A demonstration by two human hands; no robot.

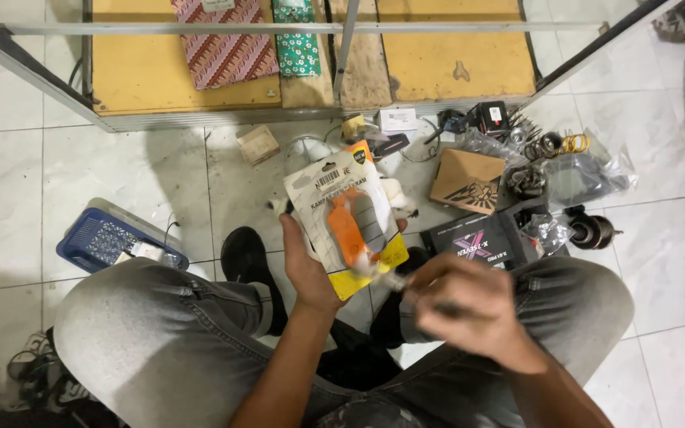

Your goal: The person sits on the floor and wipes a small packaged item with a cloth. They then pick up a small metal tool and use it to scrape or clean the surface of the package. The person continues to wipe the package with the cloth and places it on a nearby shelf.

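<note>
My left hand (304, 265) holds up a blister pack (346, 218) with a white and yellow card and orange and grey parts under clear plastic. It grips the pack from behind at its lower left edge. My right hand (457, 305) is blurred, fingers closed around a thin tool whose pale tip (390, 279) touches the pack's lower right corner. Both hands are above my knees in grey jeans.
On the tiled floor lie a blue basket (109, 238), a brown cardboard box (467, 181), a black box (481, 242), plastic bags, springs and metal parts (552, 147). A wooden shelf with a metal frame (279, 63) stands ahead. My black-socked feet (247, 257) rest below the pack.
</note>
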